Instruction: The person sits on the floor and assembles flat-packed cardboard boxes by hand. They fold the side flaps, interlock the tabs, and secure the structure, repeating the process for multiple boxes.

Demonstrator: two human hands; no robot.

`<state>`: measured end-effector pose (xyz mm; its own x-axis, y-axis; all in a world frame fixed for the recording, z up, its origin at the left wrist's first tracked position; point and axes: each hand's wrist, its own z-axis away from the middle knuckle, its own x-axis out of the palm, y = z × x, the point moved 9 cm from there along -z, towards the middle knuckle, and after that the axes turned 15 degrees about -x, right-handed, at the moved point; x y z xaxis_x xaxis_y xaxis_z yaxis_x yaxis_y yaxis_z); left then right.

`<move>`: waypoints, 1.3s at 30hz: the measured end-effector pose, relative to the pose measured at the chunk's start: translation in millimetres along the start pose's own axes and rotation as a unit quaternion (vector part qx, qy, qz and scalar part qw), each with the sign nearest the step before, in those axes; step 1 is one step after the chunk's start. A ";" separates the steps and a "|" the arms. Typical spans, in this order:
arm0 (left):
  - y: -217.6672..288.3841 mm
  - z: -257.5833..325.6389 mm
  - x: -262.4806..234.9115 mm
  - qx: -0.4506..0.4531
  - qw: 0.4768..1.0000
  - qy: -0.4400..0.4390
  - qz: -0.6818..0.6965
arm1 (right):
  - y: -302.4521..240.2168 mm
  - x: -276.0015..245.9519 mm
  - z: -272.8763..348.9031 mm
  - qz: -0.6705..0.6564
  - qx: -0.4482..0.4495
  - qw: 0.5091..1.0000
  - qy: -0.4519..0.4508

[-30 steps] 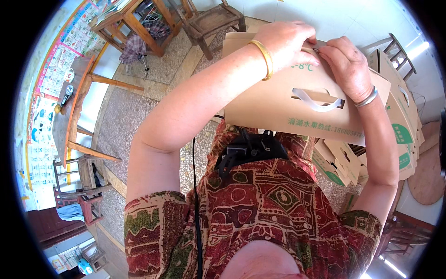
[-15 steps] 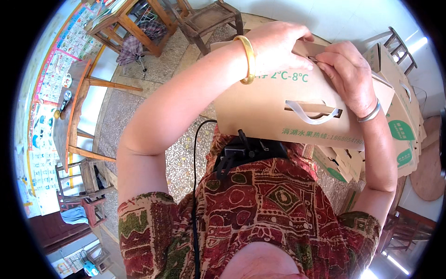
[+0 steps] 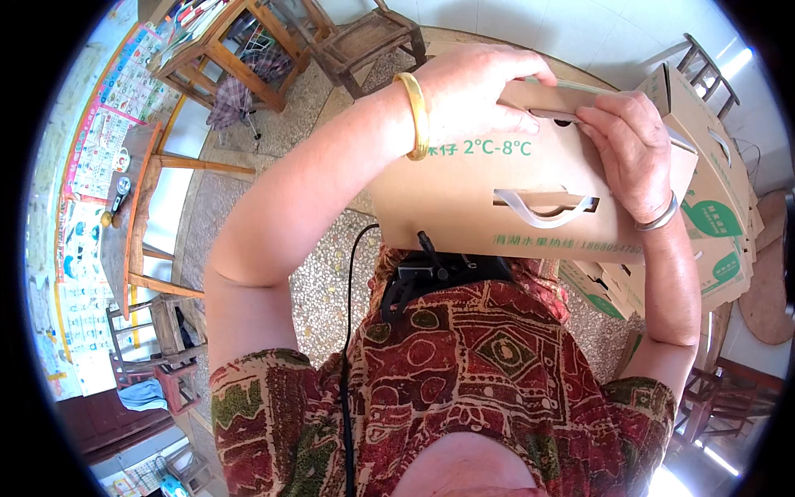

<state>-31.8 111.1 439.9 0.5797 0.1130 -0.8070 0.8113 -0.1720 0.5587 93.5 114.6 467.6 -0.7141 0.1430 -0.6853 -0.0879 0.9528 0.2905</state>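
Note:
A brown cardboard box [image 3: 447, 203] with green print stands in front of me. A white plastic carrying handle [image 3: 546, 217] loops out of the slot in its near side. My left hand [image 3: 484, 87], with a gold bangle [image 3: 416, 116] at the wrist, lies over the upper left of the box. Its thumb and forefinger are stretched apart, and the other fingers are partly hidden. At the upper right of the box, my right hand [image 3: 628, 137] has its fingers closed on a small cardboard flap [image 3: 555, 115] beside a dark opening. A silver bangle [image 3: 659, 214] circles that wrist.
More cardboard boxes [image 3: 714, 178] lean in a stack on the right, and flattened ones [image 3: 592, 290] lie below. A wooden chair [image 3: 368, 37] stands beyond the box. A wooden table [image 3: 132, 211] is at the left, and a black cable [image 3: 349, 331] runs down my front.
My left hand has drawn slightly left and its thumb has moved down the box. The right hand has shifted slightly, and a dark opening now shows between the hands.

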 end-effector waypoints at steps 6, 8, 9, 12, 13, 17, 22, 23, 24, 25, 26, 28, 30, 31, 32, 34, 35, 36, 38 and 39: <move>18.4 24.6 3.4 0.031 0.999 0.033 -0.023 | -22.1 -10.2 7.3 -0.026 -0.031 0.999 0.029; 28.0 31.1 4.9 0.044 0.997 0.056 -0.039 | -27.9 -15.9 11.5 -0.030 -0.027 0.999 0.033; 30.7 33.3 4.6 0.056 0.996 0.058 -0.037 | -30.4 -16.9 12.6 -0.029 -0.019 0.999 0.025; 20.1 37.5 1.3 -0.011 0.994 -0.006 0.113 | -40.8 -23.2 10.6 -0.048 -0.028 0.998 0.019; 18.1 41.7 0.4 -0.012 0.987 -0.020 0.158 | -43.0 -24.8 13.1 -0.051 -0.019 0.998 0.017; 30.1 42.8 0.4 0.023 0.998 -0.049 0.045 | -50.1 -29.4 21.4 -0.049 -0.002 0.999 0.003; 33.7 35.6 3.2 0.029 0.998 -0.047 0.021 | -51.6 -31.5 20.2 -0.050 0.010 0.999 0.007; 31.9 34.9 4.8 0.019 0.998 -0.054 0.025 | -51.7 -31.7 20.2 -0.052 0.011 0.999 0.009; 29.8 34.4 6.4 0.010 0.998 -0.060 0.029 | -52.7 -31.9 19.8 -0.047 0.008 0.999 0.008; 27.4 33.0 7.8 0.002 0.997 -0.066 0.033 | -53.0 -32.1 19.1 -0.041 0.005 0.999 0.008; 24.1 31.4 10.0 -0.010 0.996 -0.077 0.042 | -53.6 -31.9 18.8 -0.036 0.002 0.999 0.008; 16.4 28.1 14.0 -0.034 0.993 -0.095 0.059 | -52.4 -29.6 18.3 -0.037 0.003 0.999 0.004; 6.5 25.0 22.2 -0.064 0.987 -0.123 0.082 | -51.6 -27.3 18.1 -0.037 0.002 0.999 0.001; 2.7 22.5 25.0 -0.076 0.984 -0.136 0.092 | -50.7 -26.8 19.5 -0.032 0.001 0.999 -0.001; 0.6 20.3 25.1 -0.073 0.984 -0.135 0.092 | -50.0 -26.8 19.3 -0.027 0.000 1.000 -0.002; -3.9 18.7 26.1 -0.068 0.984 -0.132 0.094 | -45.6 -26.4 16.2 -0.024 0.011 1.000 -0.008; -6.6 19.5 23.5 -0.076 0.986 -0.112 0.101 | -43.5 -26.0 14.7 -0.024 0.015 1.000 -0.012; -8.9 20.9 20.3 -0.083 0.986 -0.092 0.109 | -41.5 -25.5 13.0 -0.023 0.022 0.999 -0.017; -9.2 22.6 8.9 -0.065 0.993 -0.033 0.098 | -35.8 -24.0 9.6 -0.017 0.038 0.999 -0.025; -6.6 25.5 1.0 -0.042 0.996 0.008 0.080 | -30.9 -23.9 8.0 -0.010 0.044 0.999 -0.025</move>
<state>-38.5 87.4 430.5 0.7032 0.1054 -0.7031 0.7110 -0.1064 0.6951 118.8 83.8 469.6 -0.6772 0.1355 -0.7232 -0.0383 0.9751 0.2186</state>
